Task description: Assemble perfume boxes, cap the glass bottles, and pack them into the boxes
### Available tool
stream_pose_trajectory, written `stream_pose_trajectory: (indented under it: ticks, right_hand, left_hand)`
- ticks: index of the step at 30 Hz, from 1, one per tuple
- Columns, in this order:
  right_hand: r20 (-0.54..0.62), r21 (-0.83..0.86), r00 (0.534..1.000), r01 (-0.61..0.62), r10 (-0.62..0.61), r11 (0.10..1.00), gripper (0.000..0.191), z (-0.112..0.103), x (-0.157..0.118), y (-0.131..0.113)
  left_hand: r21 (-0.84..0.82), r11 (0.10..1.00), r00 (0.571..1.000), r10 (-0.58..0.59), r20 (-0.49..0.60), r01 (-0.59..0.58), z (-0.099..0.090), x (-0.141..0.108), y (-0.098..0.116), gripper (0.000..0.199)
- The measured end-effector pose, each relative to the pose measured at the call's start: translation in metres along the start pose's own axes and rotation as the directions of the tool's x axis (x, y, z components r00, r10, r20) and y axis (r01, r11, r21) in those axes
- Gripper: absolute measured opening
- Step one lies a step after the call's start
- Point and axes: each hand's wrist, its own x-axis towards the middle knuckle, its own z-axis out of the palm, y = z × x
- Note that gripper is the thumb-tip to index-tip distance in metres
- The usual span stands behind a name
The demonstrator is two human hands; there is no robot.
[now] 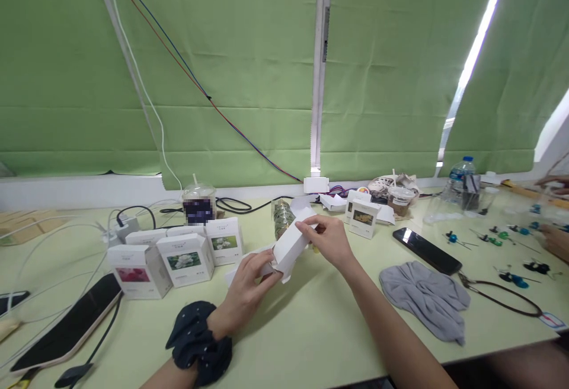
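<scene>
A small white carton [291, 248] is tilted above the table, its end flaps spread at the lower left. My left hand [249, 288] grips the flap end between thumb and fingers, with a dark dotted scrunchie [200, 341] on the wrist. My right hand [329, 239] pinches the upper end of the same carton. Behind it stands a greenish, ringed clear object [283, 218], partly blurred. Left of my hands are several white boxes with flower pictures, one with a pink flower [133, 275]. Another picture box [363, 218] stands to the right.
A phone [427, 251], a grey cloth [424, 297] and small blue and green parts [515, 279] lie to the right. Cups and a water bottle [462, 172] stand at the back. Cables and a dark flat device [71, 321] lie left. Another person's hand [555, 182] shows far right.
</scene>
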Motion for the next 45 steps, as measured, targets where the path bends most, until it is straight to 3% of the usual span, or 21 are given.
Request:
stream_pose_trajectory:
  ticks: [4,6,10,15,22,27,31,34,37,41,43,45]
  right_hand:
    - [0.211,0.176,0.975,-0.104,0.065,0.979,0.035,-0.006,0.003,0.004]
    - [0.242,0.228,0.968,-0.129,0.072,0.965,0.035,-0.007,0.004,0.007]
    - [0.152,0.173,0.988,-0.065,0.039,0.983,0.026,0.000,0.001,0.008]
    - [0.067,0.062,0.998,0.013,-0.018,0.998,0.015,0.012,-0.006,0.002]
    - [-0.050,-0.214,0.990,0.119,-0.132,0.970,0.007,0.026,-0.016,-0.001]
    - [-0.048,-0.343,0.976,0.183,-0.212,0.921,0.007,0.029,-0.020,-0.001]
    - [0.082,-0.409,0.948,0.314,-0.308,0.857,0.013,0.036,-0.027,-0.003]
    - [0.226,-0.258,0.894,0.438,-0.387,0.861,0.034,0.041,-0.034,-0.006]
    - [0.187,-0.008,0.871,0.463,-0.454,0.886,0.052,0.042,-0.036,-0.009]
    - [-0.136,0.054,0.921,0.375,-0.366,0.925,0.023,0.033,-0.027,-0.007]
    - [-0.173,0.049,0.936,0.319,-0.306,0.947,0.013,0.028,-0.019,-0.002]
    - [-0.106,0.095,0.963,0.258,-0.248,0.961,0.012,0.024,-0.011,0.005]
  left_hand:
    - [-0.026,0.999,0.999,-0.035,-0.010,0.035,0.000,-0.002,0.000,0.032]
    - [-0.034,0.999,0.999,-0.037,-0.013,0.036,0.001,-0.003,0.000,0.032]
    - [-0.016,1.000,1.000,-0.026,0.017,0.026,0.002,-0.005,0.000,0.032]
    - [-0.009,0.995,0.995,-0.100,0.021,0.100,0.006,-0.013,-0.002,0.035]
    - [-0.020,0.992,0.991,-0.123,0.046,0.124,0.006,-0.014,-0.002,0.033]
    - [-0.054,0.992,0.993,-0.114,0.033,0.116,0.003,-0.010,0.002,0.032]
    - [-0.052,0.990,0.991,-0.125,0.046,0.128,0.005,-0.013,0.002,0.035]
    - [-0.067,0.979,0.980,-0.195,-0.038,0.192,0.007,-0.015,0.000,0.035]
    - [-0.119,0.956,0.953,-0.280,-0.115,0.267,0.008,-0.012,0.000,0.033]
    - [-0.121,0.920,0.902,-0.390,-0.187,0.373,0.008,-0.007,-0.002,0.029]
    - [-0.162,0.902,0.882,-0.427,-0.199,0.400,0.009,-0.007,-0.004,0.030]
    - [-0.261,0.876,0.870,-0.458,-0.182,0.406,0.012,-0.008,-0.005,0.033]
